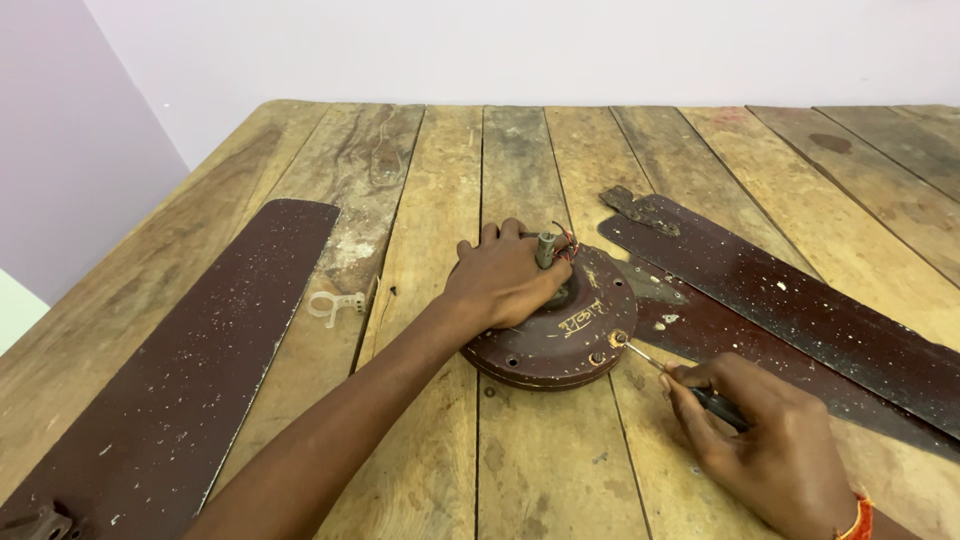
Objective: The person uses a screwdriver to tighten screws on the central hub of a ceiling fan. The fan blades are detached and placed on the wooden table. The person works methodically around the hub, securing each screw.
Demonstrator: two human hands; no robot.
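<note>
- Head view, plank table (430, 180): weathered wood, boards running away from the viewer toward a pale lilac wall (500, 50); the table fills nearly the whole frame.
- Left blade (190, 370): long dark-brown fan blade, speckled white, lying flat, long axis from near-left corner toward far centre; a metal bracket (35, 522) shows at its near end.
- Right blades (800, 310): two overlapping brown blades, long axes running from the hub out to the lower right edge; a bracket (640, 208) lies at their far end.
- Motor (560, 325): round brown fan hub, flat at table centre, shaft (545, 248) pointing up, thin wires beside the shaft, yellow scrawl on its cover.
- Left hand (505, 280): palm down on the motor's top, fingers spread and curved around the shaft.
- Right hand (770, 455): near right, fingers pinched around a dark-handled screwdriver (690, 385); an orange band (858, 520) at the wrist.
- Screwdriver: long axis slants up-left, tip on a screw (618, 339) at the motor's near-right rim.
- Clip (335, 305): small clear plastic piece, lying between left blade and motor.
</note>
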